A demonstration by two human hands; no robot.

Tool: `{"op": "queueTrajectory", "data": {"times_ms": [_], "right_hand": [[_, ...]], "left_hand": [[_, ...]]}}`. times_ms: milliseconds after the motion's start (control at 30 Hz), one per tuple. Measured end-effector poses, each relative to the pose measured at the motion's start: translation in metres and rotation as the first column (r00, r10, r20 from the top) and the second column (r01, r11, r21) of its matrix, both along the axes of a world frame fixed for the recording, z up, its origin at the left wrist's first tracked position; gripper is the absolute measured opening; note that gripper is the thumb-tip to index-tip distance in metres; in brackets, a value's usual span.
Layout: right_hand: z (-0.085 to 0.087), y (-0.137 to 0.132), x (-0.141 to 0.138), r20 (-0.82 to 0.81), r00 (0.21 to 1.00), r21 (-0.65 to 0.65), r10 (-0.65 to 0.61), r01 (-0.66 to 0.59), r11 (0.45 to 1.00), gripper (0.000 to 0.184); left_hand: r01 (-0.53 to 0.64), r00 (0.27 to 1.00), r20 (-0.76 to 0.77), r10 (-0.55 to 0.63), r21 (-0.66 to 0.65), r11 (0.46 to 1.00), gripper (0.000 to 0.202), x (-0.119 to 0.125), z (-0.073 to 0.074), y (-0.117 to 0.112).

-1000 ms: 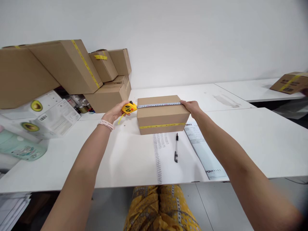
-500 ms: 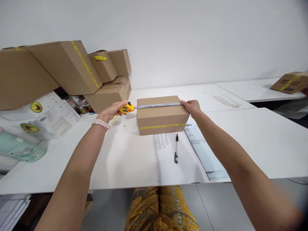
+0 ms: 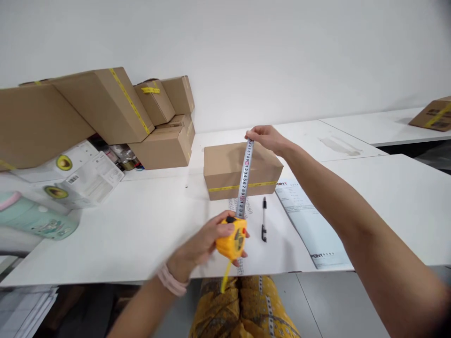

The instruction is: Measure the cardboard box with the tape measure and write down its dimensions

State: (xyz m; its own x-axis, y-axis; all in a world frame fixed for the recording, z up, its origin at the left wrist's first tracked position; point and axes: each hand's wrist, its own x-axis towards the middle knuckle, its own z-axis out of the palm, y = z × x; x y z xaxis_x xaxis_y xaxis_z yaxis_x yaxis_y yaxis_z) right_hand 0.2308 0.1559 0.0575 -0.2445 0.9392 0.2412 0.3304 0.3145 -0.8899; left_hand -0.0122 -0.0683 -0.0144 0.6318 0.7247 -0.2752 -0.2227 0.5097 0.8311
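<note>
My left hand (image 3: 211,237) is closed around a yellow tape measure (image 3: 233,238), in front of the cardboard box and over the sheet of paper. Its numbered metal blade (image 3: 244,180) runs up and away from the case, passing in front of the box. Between thumb and fingers, my right hand (image 3: 266,138) pinches the blade's far end above the box top. The brown cardboard box (image 3: 225,162) has yellow tape along its near side and rests on the white table (image 3: 148,225). A yellow strap dangles from the case.
Stacked cardboard boxes (image 3: 120,108) and white avocado-printed cartons (image 3: 88,169) stand at the left, with a mint green bottle (image 3: 42,220) before them. A pen (image 3: 264,218) lies on a written sheet (image 3: 278,249), beside a pale blue pad (image 3: 317,230). Another taped box (image 3: 431,115) sits far right.
The tape has swung from lying left-to-right along the box top to pointing front-to-back. My left hand came down and toward me with the case; my right hand rose slightly leftward.
</note>
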Motion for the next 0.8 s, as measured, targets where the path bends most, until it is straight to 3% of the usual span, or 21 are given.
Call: {"op": "queueTrajectory", "data": {"times_ms": [100,233,367,600,800], "right_hand": [[-0.010,0.016,-0.013,0.080,0.997,-0.047,-0.013,0.017,0.999,0.034],[-0.035,0.039,-0.020,0.073,0.975,-0.081,-0.211,0.217,0.973,0.053],[-0.050,0.046,-0.021,0.110,0.973,-0.019,-0.204,0.207,0.978,0.061],[-0.042,0.035,-0.021,0.260,0.949,0.031,-0.179,0.178,0.984,0.063],[-0.041,0.035,-0.028,0.539,0.823,0.109,-0.178,0.141,0.984,0.057]], "left_hand": [[-0.118,0.981,0.151,0.122,-0.040,0.992,0.047,0.037,-0.011,-0.005],[-0.185,0.971,0.148,0.189,-0.045,0.982,0.047,0.051,0.009,0.023],[-0.253,0.966,0.050,0.254,-0.040,0.967,0.042,0.051,0.026,0.047],[-0.306,0.952,-0.041,0.303,-0.077,0.949,0.036,0.062,0.025,0.053],[-0.315,0.948,-0.061,0.311,-0.080,0.946,0.035,0.067,0.028,0.053]]}}
